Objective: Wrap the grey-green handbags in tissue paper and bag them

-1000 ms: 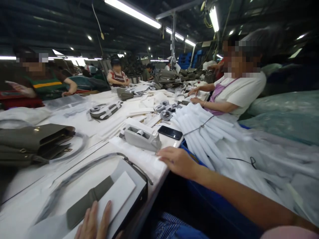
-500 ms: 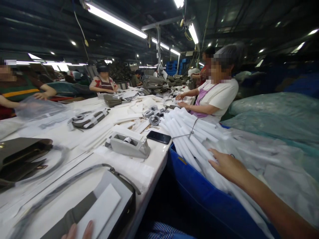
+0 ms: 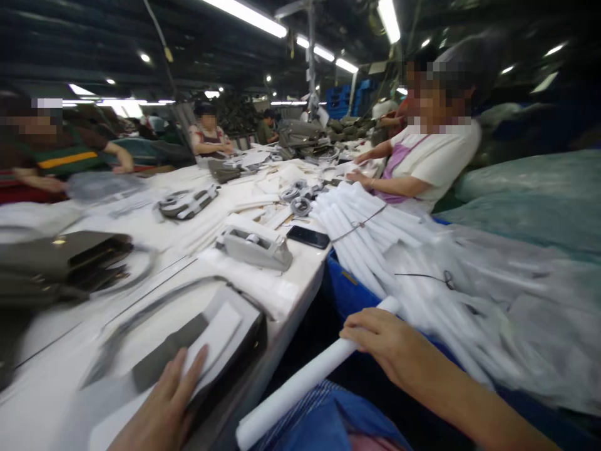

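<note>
My right hand [image 3: 380, 341] is closed around a white foam rod [image 3: 295, 391], which slants down toward my lap. Behind it, a bundle of similar white foam rods [image 3: 357, 232] tied with a cord fills a blue bin [image 3: 345, 285]. My left hand [image 3: 164, 401] lies with fingers stretched on a white padding strip [image 3: 223, 335], on top of a dark handbag [image 3: 256, 335] at the table's near edge. The bag's wrapped strap [image 3: 122, 332] curves away to the left.
A grey tape dispenser [image 3: 256, 247] and a black phone [image 3: 307, 237] rest on the white table [image 3: 291, 291]. Another dark handbag [image 3: 61, 263] sits at the left. Grey rolled straps [image 3: 300, 205] lie beyond. A person in white [image 3: 441, 160] works at the right; others sit across the table.
My right hand has drawn one foam rod out of the bundle and brought it toward me. My left hand has moved farther onto the bag. The view has shifted.
</note>
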`<act>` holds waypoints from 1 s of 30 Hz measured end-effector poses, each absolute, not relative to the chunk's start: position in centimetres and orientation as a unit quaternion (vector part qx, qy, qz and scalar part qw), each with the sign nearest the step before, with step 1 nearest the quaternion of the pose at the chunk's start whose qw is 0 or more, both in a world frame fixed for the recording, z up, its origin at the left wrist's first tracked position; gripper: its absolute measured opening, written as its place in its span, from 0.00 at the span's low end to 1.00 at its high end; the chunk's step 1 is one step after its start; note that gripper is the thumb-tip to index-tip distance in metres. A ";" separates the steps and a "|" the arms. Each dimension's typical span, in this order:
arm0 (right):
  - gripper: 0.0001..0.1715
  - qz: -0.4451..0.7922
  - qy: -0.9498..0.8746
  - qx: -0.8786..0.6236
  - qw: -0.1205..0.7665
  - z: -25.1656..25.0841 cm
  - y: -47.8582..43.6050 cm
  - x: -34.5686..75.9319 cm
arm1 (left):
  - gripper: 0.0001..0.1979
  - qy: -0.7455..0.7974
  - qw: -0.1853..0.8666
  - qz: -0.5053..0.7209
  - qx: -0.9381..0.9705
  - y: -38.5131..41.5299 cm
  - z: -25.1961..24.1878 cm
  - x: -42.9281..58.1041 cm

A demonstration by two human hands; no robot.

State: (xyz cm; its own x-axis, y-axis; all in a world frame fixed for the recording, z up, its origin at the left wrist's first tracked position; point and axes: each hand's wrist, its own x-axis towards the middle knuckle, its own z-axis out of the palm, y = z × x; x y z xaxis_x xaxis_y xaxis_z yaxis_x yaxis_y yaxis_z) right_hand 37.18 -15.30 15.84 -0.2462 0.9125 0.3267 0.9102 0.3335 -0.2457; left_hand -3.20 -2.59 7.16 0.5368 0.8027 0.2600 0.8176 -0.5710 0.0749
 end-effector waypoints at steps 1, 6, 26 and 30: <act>0.23 -0.002 -0.808 -0.544 0.226 14.7 -14.2 35.5 | 0.30 -0.480 0.018 -0.075 -0.874 -2.8 8.7 -3.0; 0.23 -0.017 -0.855 -0.419 0.306 10.2 -9.5 28.2 | 0.26 -0.485 0.004 0.014 -0.874 -2.8 13.6 -1.0; 0.19 -0.049 -0.861 -0.255 0.438 8.1 -4.7 23.2 | 0.39 -0.488 0.107 -0.065 -0.864 -5.2 9.4 -0.6; 0.27 -0.074 -0.892 -0.301 0.329 9.6 -2.4 24.7 | 0.34 -0.485 0.148 -0.083 -0.858 -5.4 8.0 -0.7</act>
State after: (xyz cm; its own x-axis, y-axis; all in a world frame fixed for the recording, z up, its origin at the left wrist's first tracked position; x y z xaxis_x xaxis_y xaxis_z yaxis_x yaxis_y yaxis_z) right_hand 24.74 -2.39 9.55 -0.6026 0.4889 0.6308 0.5859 0.8077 -0.0664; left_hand -0.68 -5.36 8.04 0.5164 0.8074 0.2854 0.8564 -0.4860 -0.1744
